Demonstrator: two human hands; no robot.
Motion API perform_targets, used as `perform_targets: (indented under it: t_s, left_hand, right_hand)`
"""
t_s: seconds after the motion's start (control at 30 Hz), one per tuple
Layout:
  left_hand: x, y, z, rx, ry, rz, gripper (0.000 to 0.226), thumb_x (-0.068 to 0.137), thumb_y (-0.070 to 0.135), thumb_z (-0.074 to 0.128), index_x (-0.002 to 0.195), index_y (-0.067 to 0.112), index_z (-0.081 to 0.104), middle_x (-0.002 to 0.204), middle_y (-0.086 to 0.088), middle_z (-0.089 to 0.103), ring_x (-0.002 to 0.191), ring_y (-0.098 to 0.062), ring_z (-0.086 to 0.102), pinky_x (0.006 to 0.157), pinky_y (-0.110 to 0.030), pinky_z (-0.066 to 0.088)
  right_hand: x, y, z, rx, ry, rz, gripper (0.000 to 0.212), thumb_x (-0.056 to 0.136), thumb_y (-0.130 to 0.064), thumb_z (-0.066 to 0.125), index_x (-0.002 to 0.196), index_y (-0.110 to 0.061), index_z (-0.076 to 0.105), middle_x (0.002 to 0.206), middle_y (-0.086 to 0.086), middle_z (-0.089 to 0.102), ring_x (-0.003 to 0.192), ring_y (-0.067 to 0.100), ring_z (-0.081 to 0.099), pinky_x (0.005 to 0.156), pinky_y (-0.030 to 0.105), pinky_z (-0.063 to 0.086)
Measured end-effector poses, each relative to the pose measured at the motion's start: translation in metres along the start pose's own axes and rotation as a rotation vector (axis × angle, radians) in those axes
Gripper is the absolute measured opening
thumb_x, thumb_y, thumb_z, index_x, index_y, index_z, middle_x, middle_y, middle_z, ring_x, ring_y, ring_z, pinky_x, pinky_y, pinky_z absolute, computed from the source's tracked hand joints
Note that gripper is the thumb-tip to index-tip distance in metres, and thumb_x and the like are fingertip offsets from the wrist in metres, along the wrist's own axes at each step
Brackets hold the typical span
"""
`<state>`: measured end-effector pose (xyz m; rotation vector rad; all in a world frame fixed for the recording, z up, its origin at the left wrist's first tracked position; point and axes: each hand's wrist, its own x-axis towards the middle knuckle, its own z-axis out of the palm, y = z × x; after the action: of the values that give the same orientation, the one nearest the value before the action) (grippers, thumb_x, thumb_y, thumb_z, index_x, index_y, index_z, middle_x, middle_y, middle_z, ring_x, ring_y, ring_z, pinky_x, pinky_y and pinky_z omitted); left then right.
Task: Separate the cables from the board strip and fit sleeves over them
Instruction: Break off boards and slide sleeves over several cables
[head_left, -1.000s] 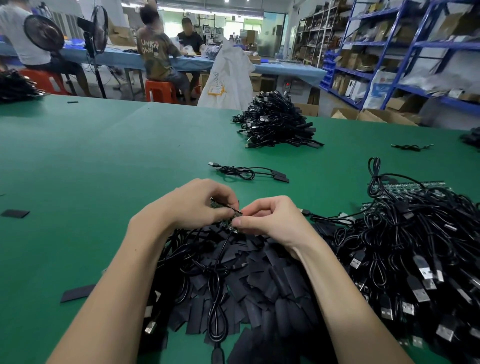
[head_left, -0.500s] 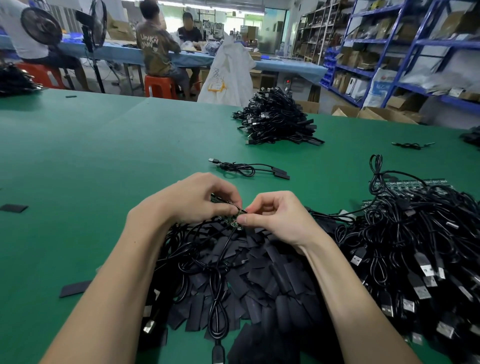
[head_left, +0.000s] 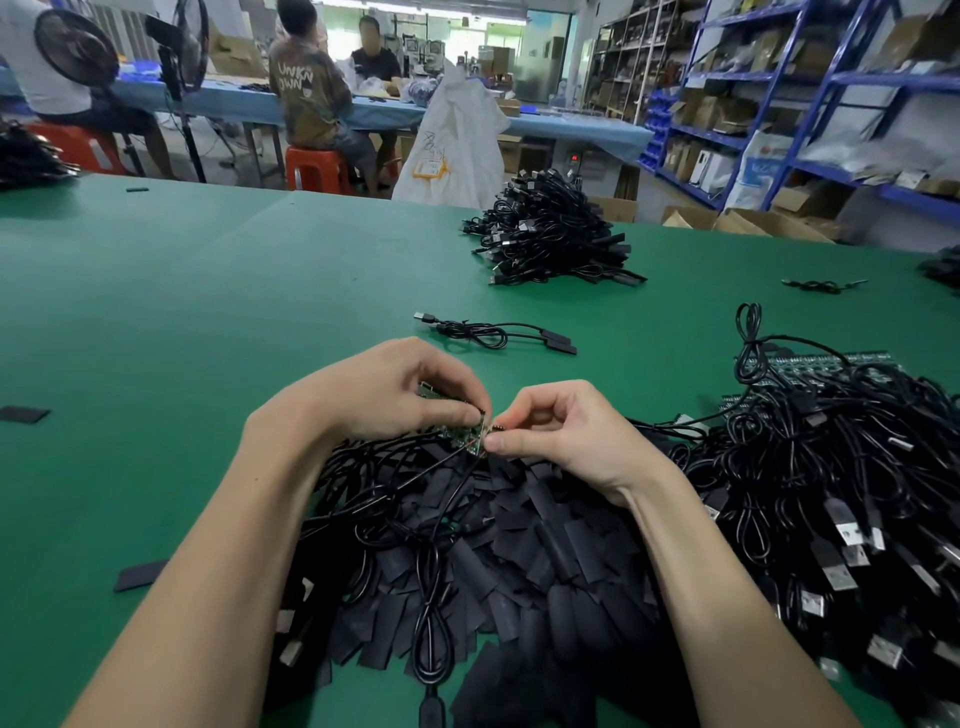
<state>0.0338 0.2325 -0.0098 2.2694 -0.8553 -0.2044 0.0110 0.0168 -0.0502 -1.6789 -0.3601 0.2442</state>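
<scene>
My left hand (head_left: 395, 395) grips a small green board strip (head_left: 460, 434) above a heap of flat black sleeves (head_left: 524, 561). My right hand (head_left: 561, 431) pinches the strip's right end, thumb and forefinger tips touching it. Thin black cables (head_left: 415, 499) hang from the strip down onto the sleeve heap. A big tangle of black USB cables (head_left: 841, 499) still on green board strips (head_left: 826, 364) lies to the right. One sleeved cable (head_left: 493, 332) lies alone beyond my hands.
A pile of finished cables (head_left: 550, 234) sits further back on the green table (head_left: 182, 312). Loose sleeves (head_left: 23, 414) lie at the left. People sit at a blue table behind; blue shelves stand at the right.
Both hands stay together on the strip; the fingers have shifted slightly and the right thumb now presses the strip's end. The view has dipped a little.
</scene>
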Motion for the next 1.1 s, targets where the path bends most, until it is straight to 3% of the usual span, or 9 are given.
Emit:
perform_targets:
  t_s: [0.07, 0.3, 0.4, 0.47, 0.57, 0.67, 0.73, 0.9, 1.1]
  left_hand:
    - [-0.001, -0.002, -0.002, -0.019, 0.021, -0.009, 0.008, 0.091, 0.017, 0.075, 0.09, 0.024, 0.078, 0.089, 0.013, 0.076, 0.074, 0.01, 0.065, 0.074, -0.004, 0.043]
    - [-0.001, -0.019, 0.003, 0.161, 0.062, -0.169, 0.01, 0.091, 0.024, 0.073, 0.093, 0.034, 0.075, 0.097, 0.018, 0.076, 0.098, 0.004, 0.067, 0.099, -0.023, 0.048]
    - [0.0, -0.018, 0.007, 0.186, 0.091, -0.173, 0.019, 0.093, 0.028, 0.07, 0.105, 0.042, 0.069, 0.108, 0.023, 0.071, 0.103, 0.006, 0.063, 0.093, -0.01, 0.043]
    - [0.004, -0.013, 0.01, 0.089, 0.182, -0.124, 0.017, 0.093, 0.027, 0.069, 0.104, 0.039, 0.067, 0.106, 0.02, 0.071, 0.101, 0.009, 0.062, 0.087, -0.008, 0.043]
    - [0.01, -0.003, 0.018, -0.208, 0.194, -0.123, 0.013, 0.092, 0.022, 0.073, 0.105, 0.024, 0.069, 0.103, 0.003, 0.074, 0.097, -0.012, 0.07, 0.09, -0.03, 0.055]
    - [0.015, -0.001, 0.03, -0.288, 0.149, -0.153, 0.016, 0.089, 0.017, 0.077, 0.099, 0.013, 0.066, 0.088, 0.0, 0.07, 0.073, -0.018, 0.064, 0.072, -0.031, 0.049]
    - [0.016, -0.006, 0.036, -0.295, 0.197, -0.195, 0.015, 0.089, 0.01, 0.076, 0.094, 0.008, 0.062, 0.077, 0.001, 0.064, 0.064, -0.018, 0.059, 0.067, -0.027, 0.044]
    - [0.016, -0.017, 0.035, -0.237, 0.328, -0.295, 0.015, 0.085, 0.018, 0.08, 0.086, 0.021, 0.065, 0.067, 0.015, 0.066, 0.058, -0.015, 0.061, 0.068, -0.027, 0.048]
    - [0.018, -0.015, 0.04, -0.284, 0.356, -0.325, 0.03, 0.084, 0.017, 0.08, 0.099, 0.019, 0.054, 0.07, 0.009, 0.072, 0.062, -0.015, 0.067, 0.074, -0.036, 0.056]
  right_hand:
    - [-0.001, -0.001, 0.0, 0.014, 0.008, 0.017, 0.013, 0.07, -0.005, 0.087, 0.075, -0.013, 0.077, 0.081, 0.011, 0.078, 0.074, 0.014, 0.073, 0.071, 0.02, 0.057]
    - [-0.001, -0.013, -0.006, 0.085, 0.113, 0.051, 0.012, 0.077, -0.01, 0.085, 0.079, -0.018, 0.076, 0.086, 0.01, 0.077, 0.076, 0.018, 0.073, 0.068, 0.025, 0.059]
    - [0.0, -0.014, -0.01, 0.145, 0.179, 0.094, 0.014, 0.082, -0.008, 0.082, 0.09, -0.009, 0.071, 0.084, 0.013, 0.076, 0.073, 0.021, 0.074, 0.06, 0.02, 0.057]
    - [0.001, -0.014, -0.008, 0.178, 0.231, 0.121, 0.016, 0.082, -0.008, 0.082, 0.092, -0.007, 0.069, 0.082, 0.011, 0.076, 0.072, 0.02, 0.074, 0.058, 0.019, 0.056]
    - [0.004, -0.011, -0.004, 0.235, 0.27, 0.128, 0.017, 0.082, -0.007, 0.082, 0.093, -0.007, 0.069, 0.08, 0.011, 0.076, 0.07, 0.019, 0.074, 0.059, 0.019, 0.058]
    - [0.005, -0.009, -0.005, 0.256, 0.223, 0.124, 0.019, 0.083, -0.009, 0.081, 0.097, -0.006, 0.069, 0.087, 0.013, 0.077, 0.076, 0.02, 0.075, 0.066, 0.023, 0.061]
    - [0.003, -0.008, -0.009, 0.13, 0.166, 0.103, 0.02, 0.086, -0.01, 0.079, 0.103, -0.008, 0.069, 0.089, 0.013, 0.077, 0.08, 0.019, 0.074, 0.072, 0.027, 0.062]
    - [-0.002, -0.008, -0.024, -0.711, -0.047, 0.1, 0.022, 0.081, -0.02, 0.083, 0.095, -0.036, 0.077, 0.087, -0.013, 0.074, 0.073, 0.003, 0.06, 0.078, 0.019, 0.051]
    - [0.001, -0.007, -0.015, -0.902, -0.107, 0.15, 0.027, 0.077, -0.032, 0.085, 0.094, -0.05, 0.074, 0.083, -0.02, 0.059, 0.069, -0.011, 0.053, 0.06, 0.005, 0.034]
